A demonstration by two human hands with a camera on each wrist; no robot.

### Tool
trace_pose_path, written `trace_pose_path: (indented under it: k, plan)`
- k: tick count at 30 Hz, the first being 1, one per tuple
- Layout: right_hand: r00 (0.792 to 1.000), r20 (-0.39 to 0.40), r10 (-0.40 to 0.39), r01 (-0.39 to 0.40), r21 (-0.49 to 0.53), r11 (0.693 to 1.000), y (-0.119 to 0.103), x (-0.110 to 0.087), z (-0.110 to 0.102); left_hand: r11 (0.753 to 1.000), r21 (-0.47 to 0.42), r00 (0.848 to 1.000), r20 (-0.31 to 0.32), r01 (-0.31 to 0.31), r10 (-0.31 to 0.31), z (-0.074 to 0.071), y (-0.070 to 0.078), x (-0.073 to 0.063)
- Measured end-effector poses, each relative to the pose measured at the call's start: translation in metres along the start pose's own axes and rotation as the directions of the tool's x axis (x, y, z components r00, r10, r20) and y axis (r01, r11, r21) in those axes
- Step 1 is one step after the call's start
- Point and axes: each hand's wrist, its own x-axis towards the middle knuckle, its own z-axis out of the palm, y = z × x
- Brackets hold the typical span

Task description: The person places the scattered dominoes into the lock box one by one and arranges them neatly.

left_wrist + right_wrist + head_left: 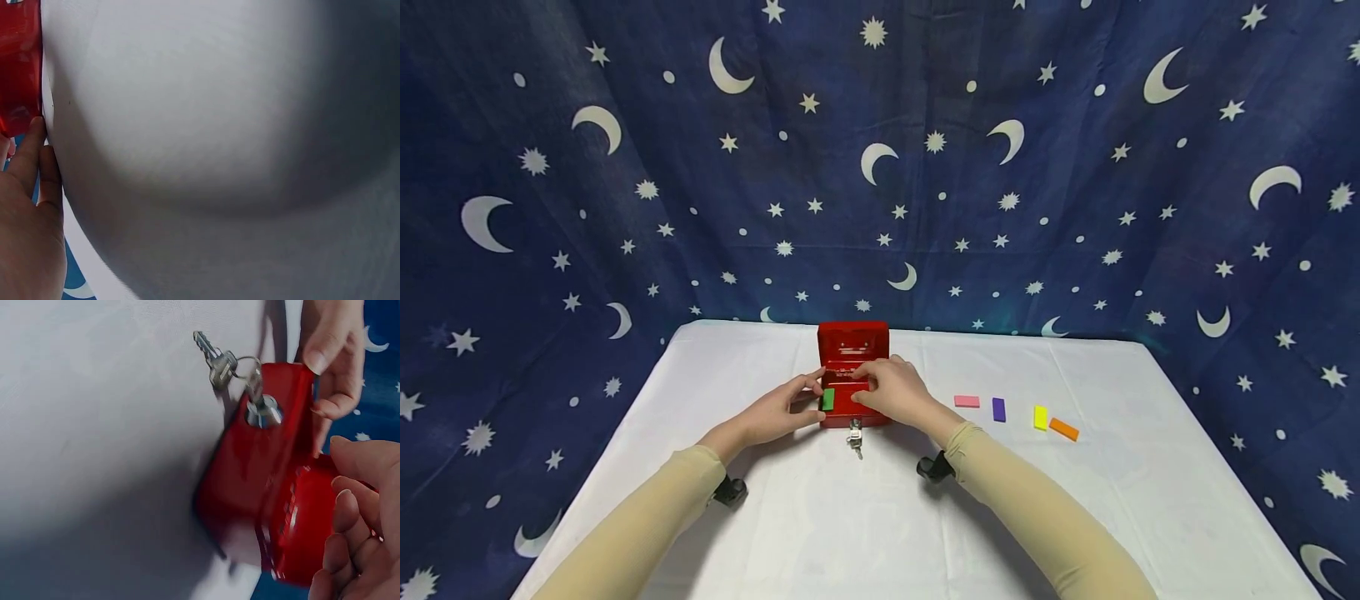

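Observation:
A small red cash box (853,333) stands on the table with its lid raised at the back. A green block (828,399) lies at the left side of its interior. My left hand (784,408) spans the box's left side, thumb at the front corner and fingers extended along the side; the left wrist view shows fingertips against the red wall. Over the right part of the box is my right hand (895,390), thumb and index finger apart, fingers loosely bent, nothing visible between them. A key (222,369) on a ring hangs from the front lock (264,412).
To the right on the white-covered table (850,533) lie a pink block (967,402), a purple block (998,410), a yellow block (1040,418) and an orange block (1063,429). A dark blue cloth (880,225) with moons and stars hangs behind.

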Motion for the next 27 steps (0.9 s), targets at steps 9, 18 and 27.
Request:
trace_pose_path:
  k: [9,18,27]
  plan:
    - [0.996,-0.086,-0.003,0.008,0.066,0.998,0.027,-0.026,-0.031,1.000,0.011,1.000,0.000,-0.003,0.003,-0.001,0.001,0.000]
    - [0.992,-0.095,0.080,-0.069,0.117,0.991,0.058,-0.048,-0.046,1.000,0.013,1.000,0.001,-0.010,0.010,-0.002,0.002,0.003]
    - [0.976,-0.115,0.183,-0.171,0.104,0.980,0.100,-0.077,-0.048,1.000,0.005,1.000,0.005,-0.017,0.017,0.000,0.000,-0.002]
